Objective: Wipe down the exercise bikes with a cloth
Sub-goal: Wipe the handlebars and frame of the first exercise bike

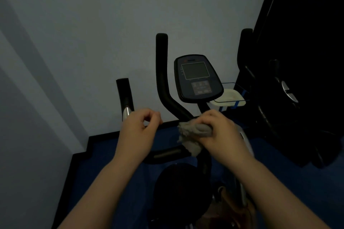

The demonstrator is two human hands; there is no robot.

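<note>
Matte grey wall [74, 42] | right hand [223, 132] fingers clamp crumpled grey cloth [193, 132] | left hand [137, 132] fingers curled, empty

Single head-worn view, angled forward and down, close over the exercise bike [186, 109] handlebars.

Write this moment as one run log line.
right hand: grips cloth on bike handlebar | left hand: curled, holds nothing

Right hand [221, 130] grips grey cloth [193, 132] against the bike handlebar [163, 72]; left hand [141, 128] curled beside.
</note>
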